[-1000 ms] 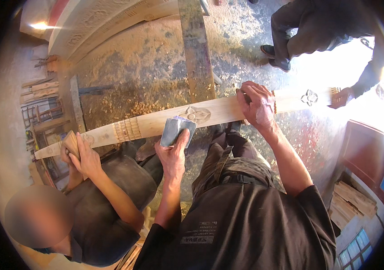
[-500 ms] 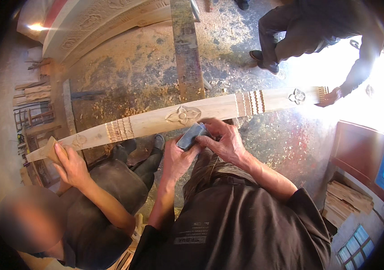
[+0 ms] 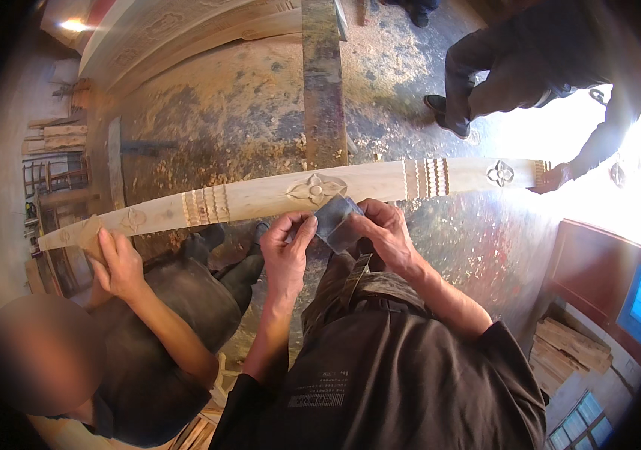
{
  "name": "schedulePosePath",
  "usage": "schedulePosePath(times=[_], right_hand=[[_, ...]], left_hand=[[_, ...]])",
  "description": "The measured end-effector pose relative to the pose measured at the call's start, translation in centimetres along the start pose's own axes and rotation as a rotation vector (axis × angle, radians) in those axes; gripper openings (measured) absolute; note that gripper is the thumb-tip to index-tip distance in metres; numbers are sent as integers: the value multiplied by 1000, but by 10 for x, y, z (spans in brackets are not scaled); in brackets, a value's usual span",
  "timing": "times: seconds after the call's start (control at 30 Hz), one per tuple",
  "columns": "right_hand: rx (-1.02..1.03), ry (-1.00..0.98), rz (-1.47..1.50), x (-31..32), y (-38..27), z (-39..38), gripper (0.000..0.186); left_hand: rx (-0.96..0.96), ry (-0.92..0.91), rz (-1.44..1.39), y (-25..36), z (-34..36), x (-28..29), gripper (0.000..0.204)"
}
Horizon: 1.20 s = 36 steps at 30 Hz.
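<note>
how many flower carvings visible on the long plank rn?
3 on the long plank: one near its left end, one mid-plank above the grey sheet, one near its right end. Hands may hide more.

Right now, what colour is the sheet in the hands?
Grey; the sheet is pinched between the left hand and right hand, seen in the head view.

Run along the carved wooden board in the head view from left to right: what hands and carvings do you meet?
Co-worker's hand → zigzag bands → flower carving → grey sandpaper sheet held by left hand and right hand → stripe bands → small flower → another person's hand.
</note>
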State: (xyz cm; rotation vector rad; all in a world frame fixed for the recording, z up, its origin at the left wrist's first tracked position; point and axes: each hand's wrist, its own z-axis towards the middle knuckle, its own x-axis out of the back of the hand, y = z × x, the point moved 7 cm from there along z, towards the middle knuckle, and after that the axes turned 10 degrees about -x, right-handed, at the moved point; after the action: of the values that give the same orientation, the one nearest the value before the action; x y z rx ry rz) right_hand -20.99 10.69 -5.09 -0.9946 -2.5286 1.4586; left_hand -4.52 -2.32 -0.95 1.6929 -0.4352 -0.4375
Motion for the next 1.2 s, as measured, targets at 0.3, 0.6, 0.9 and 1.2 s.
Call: schedulePosePath(times=[0.3, 0.6, 0.9, 1.2], right_hand=[[47, 58, -251, -3, -12, -24, 33], [868, 353, -1003, -19, -75, -39, 44], [1020, 233, -1154, -37, -61, -24, 57], [967, 219, -1160, -50, -50, -3, 62]], left_hand=[[244, -57, -416, -23, -18, -38, 10], [-265, -40, 343, 29, -1, -21, 38], [-576, -189, 630, 53, 4, -3, 49], [-601, -271, 694, 57, 29, 1, 45]])
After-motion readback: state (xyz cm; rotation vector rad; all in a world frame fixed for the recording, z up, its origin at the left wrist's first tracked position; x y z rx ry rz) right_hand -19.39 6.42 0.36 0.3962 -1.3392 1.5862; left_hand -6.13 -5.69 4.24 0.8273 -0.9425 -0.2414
